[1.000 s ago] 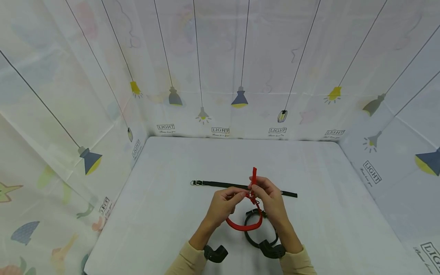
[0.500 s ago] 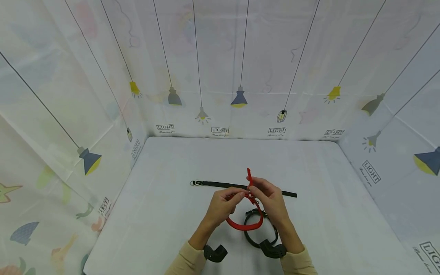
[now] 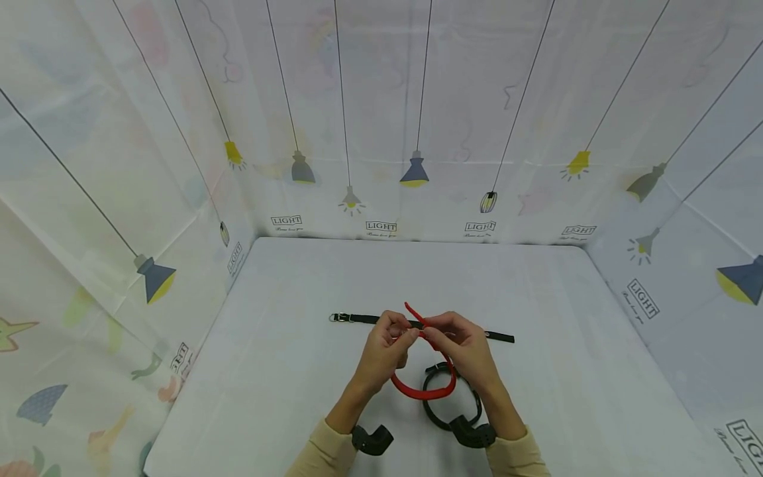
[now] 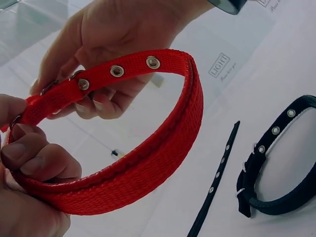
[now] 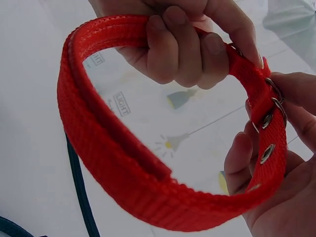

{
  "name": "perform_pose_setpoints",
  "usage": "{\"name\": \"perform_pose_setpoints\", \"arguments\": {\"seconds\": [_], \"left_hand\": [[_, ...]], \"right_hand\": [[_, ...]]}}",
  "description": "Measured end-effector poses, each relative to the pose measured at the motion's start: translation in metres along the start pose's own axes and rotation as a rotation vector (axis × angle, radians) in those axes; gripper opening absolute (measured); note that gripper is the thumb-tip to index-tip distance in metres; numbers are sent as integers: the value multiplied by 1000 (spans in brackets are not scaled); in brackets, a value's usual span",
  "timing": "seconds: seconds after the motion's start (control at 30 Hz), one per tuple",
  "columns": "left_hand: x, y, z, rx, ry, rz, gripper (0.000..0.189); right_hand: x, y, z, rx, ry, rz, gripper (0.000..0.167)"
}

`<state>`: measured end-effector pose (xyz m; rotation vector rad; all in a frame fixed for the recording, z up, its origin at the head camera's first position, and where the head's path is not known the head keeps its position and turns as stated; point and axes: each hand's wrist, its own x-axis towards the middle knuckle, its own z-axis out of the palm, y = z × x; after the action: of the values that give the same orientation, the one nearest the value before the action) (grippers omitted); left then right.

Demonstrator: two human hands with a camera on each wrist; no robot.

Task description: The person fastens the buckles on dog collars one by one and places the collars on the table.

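Note:
A red collar [image 3: 426, 393] of woven strap, with metal eyelets and rings, hangs as a loop between both hands above the table. My left hand [image 3: 383, 348] grips it at the left, fingers curled round the strap, as the right wrist view shows. With thumb and fingers my right hand [image 3: 466, 348] pinches the strap near its metal rings [image 5: 278, 101]. The strap's free end [image 3: 414, 311] sticks up to the left between the hands. The buckle area is partly covered by fingers.
Behind the hands a black collar [image 3: 363, 318] lies stretched out on the white table [image 3: 298, 278]. A second black collar [image 3: 433, 416], closed into a loop, lies below the red one. A printed curtain [image 3: 369, 99] encloses the table's back and sides.
The red strap's free end has swung from upright to leaning left. My right hand has moved slightly left, closer to the left fingers. Both black collars stay where they were.

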<state>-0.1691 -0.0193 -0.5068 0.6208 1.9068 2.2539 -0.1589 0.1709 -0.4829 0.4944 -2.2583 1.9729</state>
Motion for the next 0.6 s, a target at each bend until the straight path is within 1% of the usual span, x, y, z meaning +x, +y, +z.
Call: {"name": "perform_pose_setpoints", "arguments": {"seconds": [0.1,0.17,0.3,0.47,0.53,0.6], "left_hand": [[1,0,-1,-96,-4,-18,23],[1,1,-1,-133,-8,-24,22],[0,2,-2,-174,-28,-18,23],[0,2,-4,-217,-41,-13,28],[0,3,-5,-223,-41,-16,29],[0,3,-5,-218,-42,-19,29]], "right_hand": [[1,0,1,-9,-18,-8,16],[1,0,1,-21,-24,-7,15],[1,0,1,-54,-38,-10,14],[1,-2,2,-41,-90,-16,20],[1,-3,2,-50,-92,-14,22],[0,-4,3,-64,-77,-20,22]]}}
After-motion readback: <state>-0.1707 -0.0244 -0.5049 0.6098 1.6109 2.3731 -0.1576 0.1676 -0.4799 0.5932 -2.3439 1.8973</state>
